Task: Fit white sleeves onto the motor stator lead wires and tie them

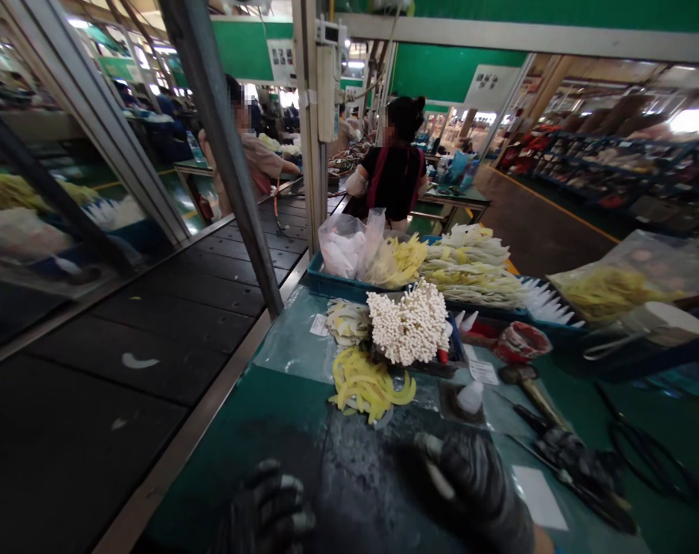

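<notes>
Both my hands wear black gloves at the near edge of a green worktable. My left hand rests low with its fingers curled, and nothing shows in it. My right hand is closed around a thin white stick-like piece that pokes out toward the left. Just beyond the hands lies a heap of yellow petal-shaped strips. Behind it stands a bunch of white stems with round tips. A pale pile of petals lies to its left.
A dark conveyor belt runs along the left. Blue trays hold bags and yellow and white pieces. A small white glue bottle, a hammer, scissors and a red tape roll lie right. Two people work farther back.
</notes>
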Tool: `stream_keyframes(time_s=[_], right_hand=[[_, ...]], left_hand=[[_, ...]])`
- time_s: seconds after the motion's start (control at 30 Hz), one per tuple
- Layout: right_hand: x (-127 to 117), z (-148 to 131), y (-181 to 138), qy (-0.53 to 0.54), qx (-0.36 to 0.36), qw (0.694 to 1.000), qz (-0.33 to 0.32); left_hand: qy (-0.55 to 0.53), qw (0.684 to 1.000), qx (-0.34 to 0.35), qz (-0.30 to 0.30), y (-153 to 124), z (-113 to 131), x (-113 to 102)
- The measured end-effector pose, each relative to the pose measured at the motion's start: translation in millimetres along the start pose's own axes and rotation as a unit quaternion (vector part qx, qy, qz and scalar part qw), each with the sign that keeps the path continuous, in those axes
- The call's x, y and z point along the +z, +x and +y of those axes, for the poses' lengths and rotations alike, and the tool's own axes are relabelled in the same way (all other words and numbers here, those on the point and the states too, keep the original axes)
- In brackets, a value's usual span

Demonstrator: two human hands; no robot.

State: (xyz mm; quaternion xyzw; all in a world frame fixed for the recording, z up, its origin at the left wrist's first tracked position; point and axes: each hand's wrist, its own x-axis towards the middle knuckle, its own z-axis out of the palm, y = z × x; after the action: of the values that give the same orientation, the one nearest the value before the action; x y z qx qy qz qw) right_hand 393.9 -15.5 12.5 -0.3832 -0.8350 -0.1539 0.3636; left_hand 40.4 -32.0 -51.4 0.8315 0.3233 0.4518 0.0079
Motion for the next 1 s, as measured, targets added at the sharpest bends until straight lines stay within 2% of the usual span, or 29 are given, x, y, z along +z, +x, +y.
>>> stream_keyframes(time_s=[0.1, 0.27, 0.33, 0.8, 1.0], right_hand=[[1.1, -0.7, 0.8, -0.016, -0.003, 1.000, 0.012], [0.9, -2.2, 2.3, -0.015, -0.008, 1.000, 0.012], [0.2, -2.2, 2.8, -0.013, -0.010, 1.000, 0.011], [2.0, 1.2, -5.6, 0.000, -0.003, 1.000, 0.002], [0.8, -1.5, -1.1, -0.030, -0.010, 0.999, 0.007]], left_hand=[[0.007, 1.000, -0.008, -0.006, -5.0, -1.6, 2.0], [0.020, 1.000, 0.016, 0.013, -4.7, 0.7, 2.9], [0.035, 0.999, 0.012, 0.001, -3.6, 2.1, 2.3], [0.016, 0.999, 0.014, 0.029, 16.1, 7.9, -2.5], [0.011, 0.999, 0.018, 0.037, 21.0, 8.2, -1.5]])
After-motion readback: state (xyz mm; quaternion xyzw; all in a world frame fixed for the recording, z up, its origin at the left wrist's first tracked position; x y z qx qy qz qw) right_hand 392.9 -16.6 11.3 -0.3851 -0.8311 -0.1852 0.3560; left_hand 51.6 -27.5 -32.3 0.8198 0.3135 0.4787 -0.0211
